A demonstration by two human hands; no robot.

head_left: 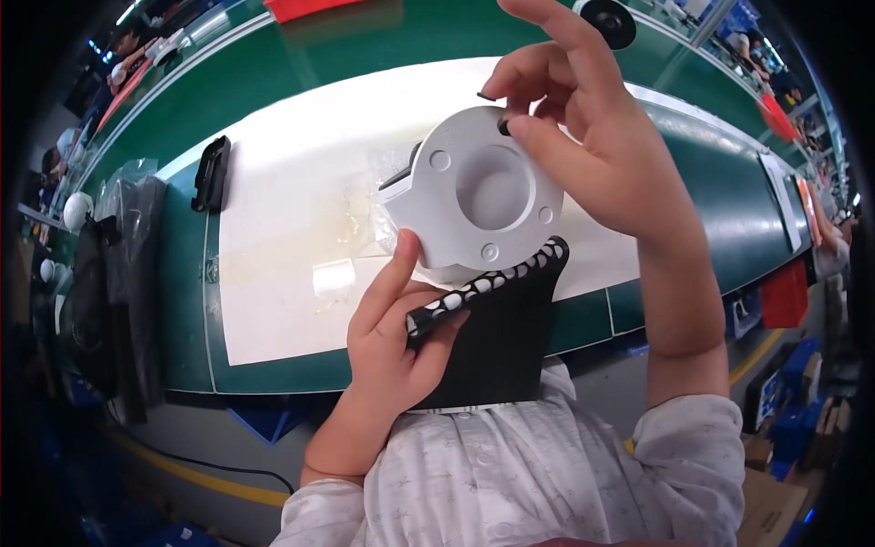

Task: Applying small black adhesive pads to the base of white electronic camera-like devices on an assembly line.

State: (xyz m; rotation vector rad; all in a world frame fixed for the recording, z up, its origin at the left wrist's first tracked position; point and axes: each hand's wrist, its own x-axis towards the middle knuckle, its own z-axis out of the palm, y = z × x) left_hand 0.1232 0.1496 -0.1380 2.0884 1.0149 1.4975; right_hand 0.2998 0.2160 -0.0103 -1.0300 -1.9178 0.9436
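A white round plastic housing point(426, 208) with a deep round hollow and small round recesses is tilted up before me. My left hand point(392, 342) is closed, its thumb on the housing's lower left edge. Its fingers also grip a black sheet point(497, 342), whose curled upper edge shows a row of white round spots. At the housing's top, my right hand point(583, 128) has its thumb against a small black pad point(504, 127). A thin black piece point(487, 96) sits at another right fingertip, apart from the housing. The remaining right fingers are bent and spread.
Beneath lies a white sheet point(273, 219) on the green table point(182, 337), with clear plastic film behind the housing. A black bracket-like part point(211, 173) lies left, near a bagged dark bundle point(137, 273). A black round part point(609, 23) stands far right; a red bin point(314, 7) is far back.
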